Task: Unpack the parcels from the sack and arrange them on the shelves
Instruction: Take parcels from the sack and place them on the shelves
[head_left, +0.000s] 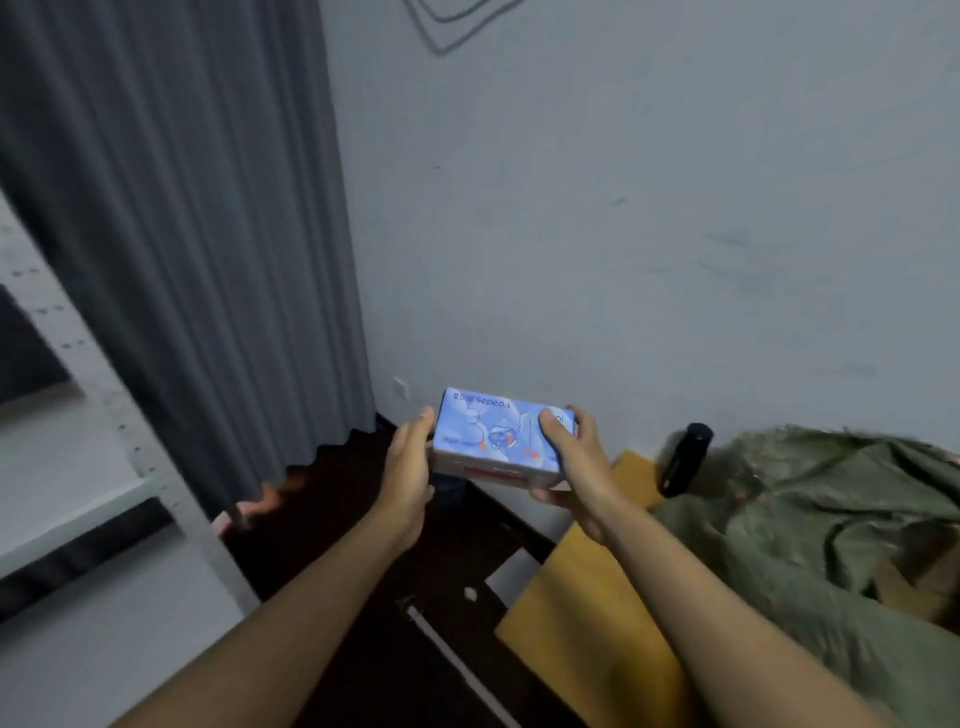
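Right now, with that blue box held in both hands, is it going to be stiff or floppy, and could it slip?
The blue box probably stays stiff: its edges look straight between the left hand and right hand. It looks light, since fingertips alone carry it. Its surface seems glossy, so it may slip somewhat.

Your view is dim, flat, bluish. Motion blur smears the shelf (78, 441) and green sack (831, 519); wide-angle bends the curtain (182, 208) edges.
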